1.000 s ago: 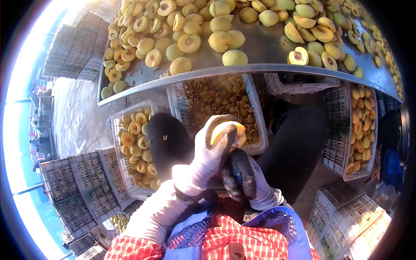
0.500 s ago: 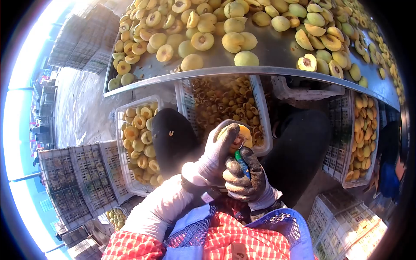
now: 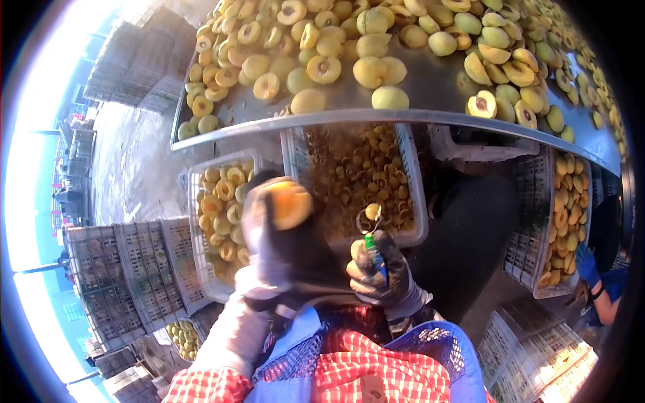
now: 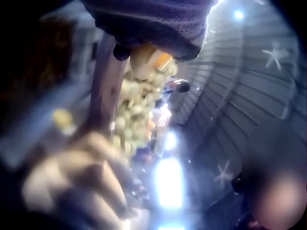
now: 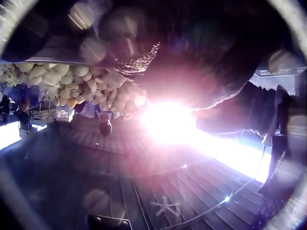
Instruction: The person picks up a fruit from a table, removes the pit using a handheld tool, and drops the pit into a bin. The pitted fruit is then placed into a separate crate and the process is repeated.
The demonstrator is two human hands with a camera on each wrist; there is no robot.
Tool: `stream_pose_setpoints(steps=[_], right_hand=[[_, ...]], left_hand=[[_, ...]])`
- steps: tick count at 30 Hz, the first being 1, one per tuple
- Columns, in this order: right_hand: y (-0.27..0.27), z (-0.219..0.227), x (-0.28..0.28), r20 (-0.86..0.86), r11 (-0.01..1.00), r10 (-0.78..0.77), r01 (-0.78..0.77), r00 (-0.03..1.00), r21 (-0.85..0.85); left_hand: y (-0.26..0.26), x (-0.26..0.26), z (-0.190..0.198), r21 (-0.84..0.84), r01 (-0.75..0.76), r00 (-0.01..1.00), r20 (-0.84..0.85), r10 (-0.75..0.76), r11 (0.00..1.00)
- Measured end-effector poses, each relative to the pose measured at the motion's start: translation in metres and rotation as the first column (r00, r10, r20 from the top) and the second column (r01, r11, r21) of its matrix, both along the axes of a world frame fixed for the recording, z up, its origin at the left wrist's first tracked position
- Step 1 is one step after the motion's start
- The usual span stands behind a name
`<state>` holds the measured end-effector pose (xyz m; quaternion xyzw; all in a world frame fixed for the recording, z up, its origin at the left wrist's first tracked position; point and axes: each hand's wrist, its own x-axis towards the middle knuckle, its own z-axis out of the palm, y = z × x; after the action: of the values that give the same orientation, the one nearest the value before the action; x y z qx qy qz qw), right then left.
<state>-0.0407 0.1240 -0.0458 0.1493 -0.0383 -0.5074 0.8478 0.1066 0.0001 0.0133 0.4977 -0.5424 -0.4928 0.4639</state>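
Note:
My left hand (image 3: 259, 235), gloved and blurred, grips a halved yellow peach (image 3: 291, 205) with its orange cut face showing. It is over my left thigh, beside the left crate of peach halves (image 3: 222, 218). In the left wrist view the peach half (image 4: 144, 62) pokes out under the glove. My right hand (image 3: 381, 272), in a dark-palmed glove, holds a pitting tool (image 3: 375, 252) with a green and blue handle. The metal loop on its tip points up and away from me. A small yellow piece (image 3: 372, 211) overlaps that loop in the head view.
A metal table (image 3: 430, 119) heaped with peach halves (image 3: 322, 67) runs across the front. Under its edge stands a crate of pits and scraps (image 3: 418, 195). Another filled crate (image 3: 541, 221) is at right; stacked crates (image 3: 124, 275) flank me. A blue-gloved hand (image 3: 587, 264) shows far right.
My left hand has moved left with the peach half, away from the right hand. The right hand keeps the pitting tool, whose metal loop now shows clear of the fruit.

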Motion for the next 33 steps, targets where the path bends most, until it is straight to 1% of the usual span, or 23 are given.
stream_pose_setpoints(steps=[2,3,4,5,7,9,10,11,12,14,16,18,21,22,23,24,25,26,27,28,29,31,33], right_hand=[[-0.003,-0.004,-0.002,0.043,1.000,0.007,-0.007,0.999,0.010],[-0.003,-0.008,-0.004,0.058,0.999,0.023,-0.024,0.998,0.024],[-0.006,-0.006,-0.007,0.031,0.998,0.021,-0.023,0.999,0.060],[-0.008,-0.004,-0.009,0.006,0.995,0.022,-0.023,1.000,0.102],[-0.014,-0.009,-0.008,-0.042,0.993,0.036,-0.031,0.999,0.113],[-0.019,-0.011,-0.009,-0.005,0.988,0.075,-0.074,0.997,0.136],[-0.019,-0.011,-0.009,-0.052,0.971,0.093,-0.079,0.994,0.227],[-0.017,-0.012,-0.009,-0.096,0.945,0.111,-0.076,0.989,0.317],[-0.017,-0.013,-0.009,-0.137,0.912,0.128,-0.062,0.982,0.405],[-0.017,-0.019,-0.010,-0.143,0.918,0.079,-0.016,0.986,0.395],[-0.018,-0.023,-0.013,-0.201,0.928,0.047,0.031,0.978,0.371],[-0.021,-0.023,-0.015,-0.304,0.942,0.038,0.067,0.952,0.329],[-0.025,-0.027,-0.023,-0.116,0.933,0.105,-0.058,0.988,0.354],[-0.027,-0.021,-0.026,-0.239,0.923,0.110,-0.010,0.965,0.384],[-0.030,-0.005,-0.031,-0.359,0.912,0.117,0.043,0.926,0.408],[-0.032,0.003,-0.032,-0.472,0.900,0.126,0.100,0.873,0.425],[-0.032,0.003,-0.029,-0.721,0.938,0.049,0.216,0.691,0.270],[-0.031,0.002,-0.025,-0.895,0.956,-0.046,0.279,0.444,0.089],[-0.033,0.006,-0.030,-0.911,0.915,-0.388,0.060,-0.143,-0.399],[-0.035,0.011,-0.035,-0.459,0.737,-0.556,-0.156,-0.693,-0.658],[-0.045,0.040,-0.037,-0.851,0.843,-0.469,0.169,-0.235,-0.511],[-0.048,0.044,-0.044,-0.418,0.745,-0.511,-0.146,-0.751,-0.650],[-0.039,0.026,-0.034,-0.456,0.759,-0.457,-0.067,-0.764,-0.647]], left_hand=[[-0.039,0.070,-0.011,-0.185,-0.082,0.968,0.217,0.122,0.979],[-0.055,0.097,0.000,-0.243,0.054,0.751,0.649,0.121,0.969],[-0.074,0.130,-0.014,-0.208,0.111,0.294,0.941,0.168,0.972],[-0.081,0.129,-0.008,-0.076,0.107,0.074,0.995,0.068,0.991],[-0.098,0.073,0.003,-0.423,0.342,0.401,0.873,0.277,0.839],[-0.113,-0.006,0.015,-0.425,0.261,0.554,0.801,0.226,0.867],[-0.134,-0.025,0.006,-0.487,0.415,0.530,0.816,0.231,0.768],[-0.147,-0.055,0.011,-0.318,0.445,0.338,0.925,0.172,0.837],[-0.167,-0.078,0.005,-0.059,0.405,0.025,0.998,0.054,0.913],[-0.199,-0.113,-0.004,0.230,0.300,-0.210,0.963,-0.172,0.926],[-0.213,-0.127,-0.002,0.327,0.324,-0.306,0.924,-0.229,0.888],[-0.220,-0.116,-0.007,0.334,0.406,-0.261,0.934,-0.243,0.851],[-0.219,-0.092,-0.008,0.294,0.354,-0.024,0.952,-0.305,0.888],[-0.225,-0.067,-0.023,0.190,0.434,0.252,0.913,-0.321,0.881],[-0.219,-0.057,-0.022,0.246,0.440,0.592,0.643,-0.485,0.864],[-0.205,-0.052,-0.022,0.189,0.478,0.780,0.357,-0.514,0.858],[-0.187,-0.048,-0.022,0.125,0.497,0.864,0.022,-0.504,0.858],[-0.155,-0.058,-0.006,0.151,0.475,0.880,-0.097,-0.465,0.867],[-0.120,-0.072,0.010,0.181,0.452,0.885,-0.214,-0.414,0.873],[-0.094,-0.074,0.009,0.220,0.489,0.863,-0.262,-0.432,0.844],[-0.071,-0.076,0.008,0.254,0.529,0.837,-0.312,-0.449,0.810],[-0.034,-0.080,0.005,0.393,0.517,0.854,-0.300,-0.426,0.760],[-0.015,-0.085,0.003,0.421,0.366,0.914,-0.329,-0.236,0.830]])
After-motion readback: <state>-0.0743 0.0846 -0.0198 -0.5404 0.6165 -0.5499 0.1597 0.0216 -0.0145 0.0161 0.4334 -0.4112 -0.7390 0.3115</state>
